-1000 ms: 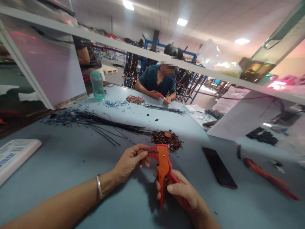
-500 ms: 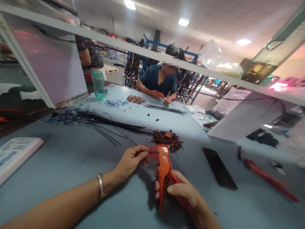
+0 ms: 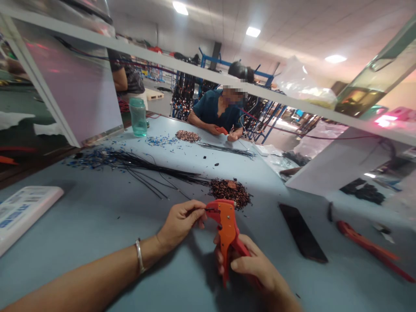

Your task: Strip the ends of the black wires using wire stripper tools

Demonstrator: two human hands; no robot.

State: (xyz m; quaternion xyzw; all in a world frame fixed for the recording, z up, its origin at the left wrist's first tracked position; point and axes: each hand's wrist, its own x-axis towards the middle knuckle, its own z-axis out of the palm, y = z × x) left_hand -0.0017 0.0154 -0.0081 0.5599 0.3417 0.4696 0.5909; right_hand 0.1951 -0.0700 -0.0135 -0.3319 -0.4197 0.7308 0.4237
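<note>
A dark wire (image 3: pixel 211 209) is pinched in the left hand (image 3: pixel 182 222), the nearer one, and pointed rightward at the mouth of the orange pliers (image 3: pixel 228 223); how deep it reaches seems too blurred to tell. The pliers' handles are gripped by the right hand (image 3: pixel 253 262). Both hands are held over a blue-grey table (image 3: pixel 97 229), faced by a co-worker (image 3: pixel 212 106) in a workshop.

The worktop (image 3: pixel 97 221) looked smooth and matt. The wire stripper (image 3: pixel 227 229) had smooth, plastic-looking sides with a faint gloss. The bracelet (image 3: pixel 139 255) was polished metal. Near the worktop's far left corner, the bottle (image 3: pixel 138 118) seemed translucent plastic; towards its right edge, the phone (image 3: pixel 303 232) showed glossy, glass-like black. The clippings (image 3: pixel 230 195) looked rough and coppery.
</note>
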